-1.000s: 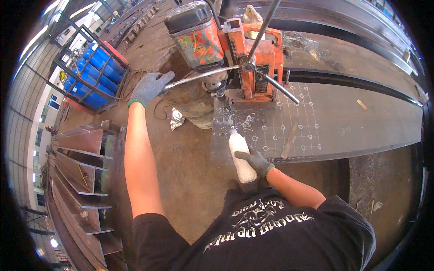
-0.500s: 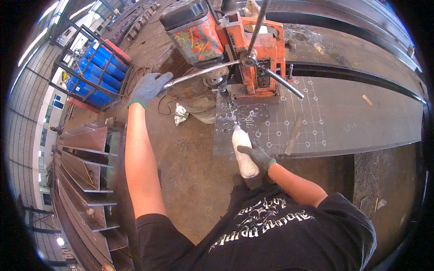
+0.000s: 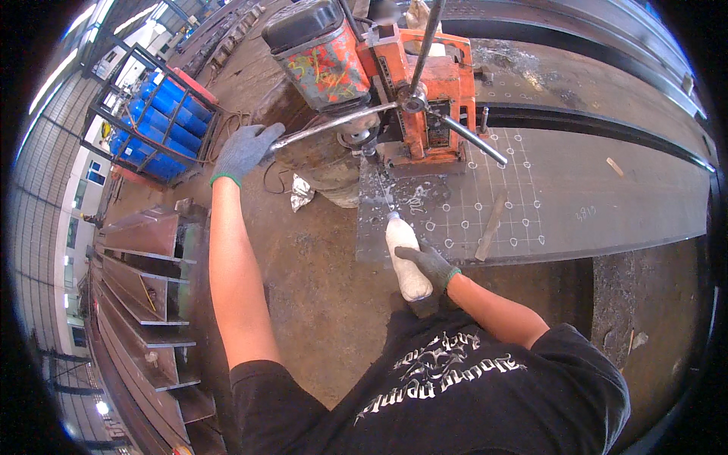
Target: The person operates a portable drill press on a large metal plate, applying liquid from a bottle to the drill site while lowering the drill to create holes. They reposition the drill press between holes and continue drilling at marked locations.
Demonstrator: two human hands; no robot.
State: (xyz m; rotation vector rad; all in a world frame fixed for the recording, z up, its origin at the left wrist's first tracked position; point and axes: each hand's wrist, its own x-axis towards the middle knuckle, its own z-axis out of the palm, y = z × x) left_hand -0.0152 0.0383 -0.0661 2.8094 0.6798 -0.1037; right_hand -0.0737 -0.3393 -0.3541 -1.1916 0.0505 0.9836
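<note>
An orange magnetic drill press [image 3: 428, 102] stands on a dark steel plate [image 3: 607, 193]. My left hand [image 3: 244, 152], in a grey glove, is closed round the end of one long feed handle [image 3: 334, 123] of the drill. In my gloved right hand [image 3: 431, 267] is a plastic bottle of whitish liquid [image 3: 406, 254], tilted with its nozzle pointing up the plate. A thin stream seems to run from the nozzle toward the drill bit [image 3: 369, 149]. Wet patches and metal chips lie round the drill's base. Chalk lines and small circles mark the plate.
A flat strip [image 3: 491, 226] lies across the chalk grid. Blue gas cylinders [image 3: 163, 121] stand in a black frame at the far left. Stacked steel sections [image 3: 144, 296] line the left side. A crumpled silvery wrapper [image 3: 301, 193] is on the floor beside the plate. Long steel beams [image 3: 576, 114] run behind.
The view has shifted slightly. My left hand stays on the feed handle, which has barely moved, and my right hand keeps the bottle at nearly the same spot.
</note>
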